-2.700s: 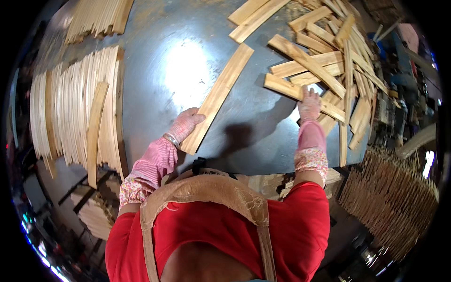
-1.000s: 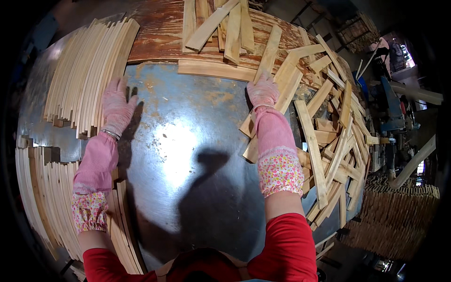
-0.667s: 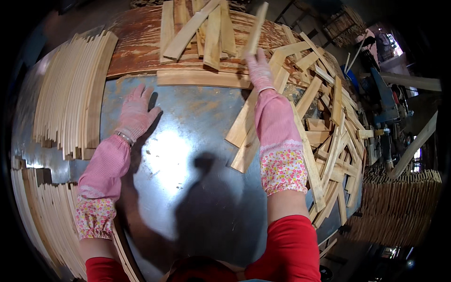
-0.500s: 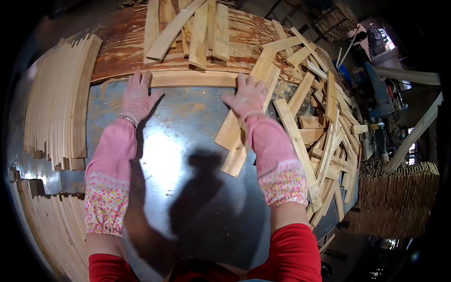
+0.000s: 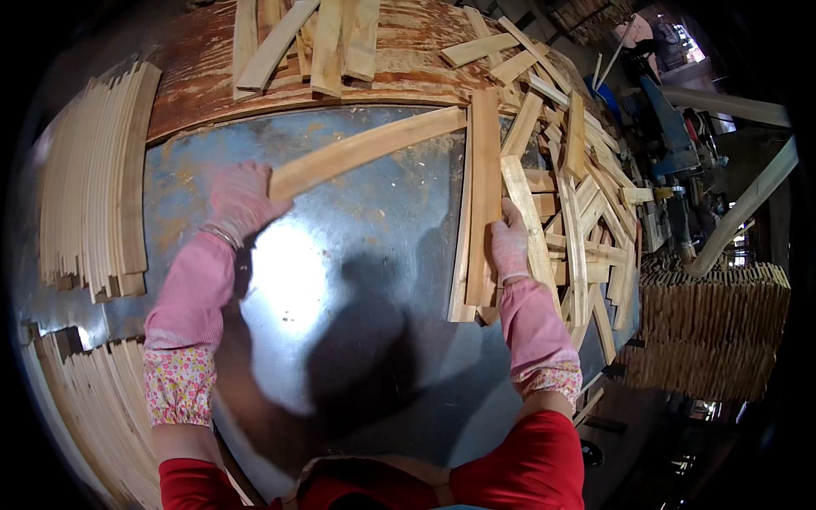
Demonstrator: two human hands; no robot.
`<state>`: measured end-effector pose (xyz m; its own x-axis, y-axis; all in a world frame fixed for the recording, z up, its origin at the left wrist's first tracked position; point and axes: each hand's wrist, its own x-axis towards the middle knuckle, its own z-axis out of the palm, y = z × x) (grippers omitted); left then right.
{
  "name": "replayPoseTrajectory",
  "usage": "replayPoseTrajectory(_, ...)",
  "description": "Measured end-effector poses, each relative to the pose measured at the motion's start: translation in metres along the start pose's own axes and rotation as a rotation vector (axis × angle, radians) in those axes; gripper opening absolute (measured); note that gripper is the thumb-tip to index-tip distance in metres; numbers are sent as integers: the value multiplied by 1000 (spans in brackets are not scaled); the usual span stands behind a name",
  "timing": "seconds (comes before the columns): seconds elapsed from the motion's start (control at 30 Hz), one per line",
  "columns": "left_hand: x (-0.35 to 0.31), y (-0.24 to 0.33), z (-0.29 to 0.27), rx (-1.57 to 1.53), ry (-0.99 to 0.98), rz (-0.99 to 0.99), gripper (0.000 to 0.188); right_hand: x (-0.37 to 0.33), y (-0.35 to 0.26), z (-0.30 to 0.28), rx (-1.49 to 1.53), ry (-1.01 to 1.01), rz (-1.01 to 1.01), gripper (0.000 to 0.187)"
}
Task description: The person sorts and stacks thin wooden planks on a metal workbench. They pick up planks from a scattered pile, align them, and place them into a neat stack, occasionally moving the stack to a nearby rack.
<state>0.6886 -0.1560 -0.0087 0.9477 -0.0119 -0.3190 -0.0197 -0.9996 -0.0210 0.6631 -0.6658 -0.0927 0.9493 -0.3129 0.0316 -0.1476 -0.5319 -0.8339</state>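
My left hand (image 5: 240,202), in a pale pink glove, is closed round the near left end of a wooden slat (image 5: 365,150). That slat slants across the metal tabletop, its far end touching a pair of slats at the right. My gloved right hand (image 5: 511,242) grips the right edge of the browner slat (image 5: 484,191) of this pair. A paler slat (image 5: 460,285) lies along its left side, partly covered. The fingertips of my right hand are partly hidden by the slat's edge.
A jumbled heap of slats (image 5: 575,246) lies right of my right hand. An even row of slats (image 5: 93,183) stands at the left, with another stack (image 5: 106,408) nearer. More slats (image 5: 327,47) rest on the scuffed wooden board (image 5: 408,55) at the back. Machinery (image 5: 671,157) stands beyond the table.
The slat along the board's edge has been pulled nearer and tilted, its left end in my left hand. My right hand has come nearer and rightward, straightening the slanted pair of slats.
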Motion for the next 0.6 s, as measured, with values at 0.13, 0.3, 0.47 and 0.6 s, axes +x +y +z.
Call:
replayPoseTrajectory(0.13,-66,27,24,-37,-53,-38,81,-56,-82,21,-681,-83,57,95)
replayPoseTrajectory(0.3,-140,57,35,-282,-174,-124,80,-64,-103,36,-715,-224,130,105)
replayPoseTrajectory(0.47,-245,28,105,-1504,-410,-143,70,-133,-90,17,634,-729,354,82)
replayPoseTrajectory(0.6,-355,37,171,-2541,-687,-201,59,-268,-113,26,981,-825,499,76)
